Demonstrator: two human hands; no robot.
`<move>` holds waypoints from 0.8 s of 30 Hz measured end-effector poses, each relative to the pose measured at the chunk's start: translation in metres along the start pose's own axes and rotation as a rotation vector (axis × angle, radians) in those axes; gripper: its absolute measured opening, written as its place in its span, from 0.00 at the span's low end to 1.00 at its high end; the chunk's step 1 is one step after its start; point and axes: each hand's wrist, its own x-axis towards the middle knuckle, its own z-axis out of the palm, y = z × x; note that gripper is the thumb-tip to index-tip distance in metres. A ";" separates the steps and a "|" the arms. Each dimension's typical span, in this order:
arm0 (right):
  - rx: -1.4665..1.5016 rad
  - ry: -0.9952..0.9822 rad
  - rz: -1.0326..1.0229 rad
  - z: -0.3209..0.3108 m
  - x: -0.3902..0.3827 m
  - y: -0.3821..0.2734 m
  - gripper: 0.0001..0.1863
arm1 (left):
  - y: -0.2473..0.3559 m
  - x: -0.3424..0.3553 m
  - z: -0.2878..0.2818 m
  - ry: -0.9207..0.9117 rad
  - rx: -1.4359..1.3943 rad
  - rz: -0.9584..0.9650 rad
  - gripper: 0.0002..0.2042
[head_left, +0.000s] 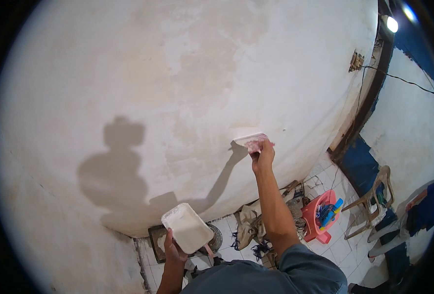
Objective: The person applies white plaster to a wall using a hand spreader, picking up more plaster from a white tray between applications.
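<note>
Patchy wall point(192, 88) up front, right hand point(262, 156) is pinching a pinkish spreader point(252, 142) toward its lower edge, left hand point(174, 250) gripping a tray point(185, 228).

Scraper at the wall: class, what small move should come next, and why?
Probably slide the scraper upward: the right hand holds it at the wall, and darker patches show above. The left hand holds the white tray nearby.

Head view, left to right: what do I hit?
Person's shadow → left hand gripping white rectangular tray → right hand holding flat spreader → pink plastic tub → tan plastic chair → dark blue cloth.
</note>
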 end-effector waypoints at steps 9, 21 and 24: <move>-0.088 -0.046 -0.241 0.209 0.020 -0.115 0.07 | -0.002 0.001 -0.001 0.004 -0.040 0.039 0.26; -1.980 -0.547 -1.369 0.236 0.014 -0.163 0.13 | -0.005 -0.010 -0.001 0.033 -0.055 0.040 0.26; -1.899 -0.769 -1.601 0.105 0.046 -0.060 0.16 | -0.009 -0.005 -0.001 -0.002 -0.054 -0.015 0.26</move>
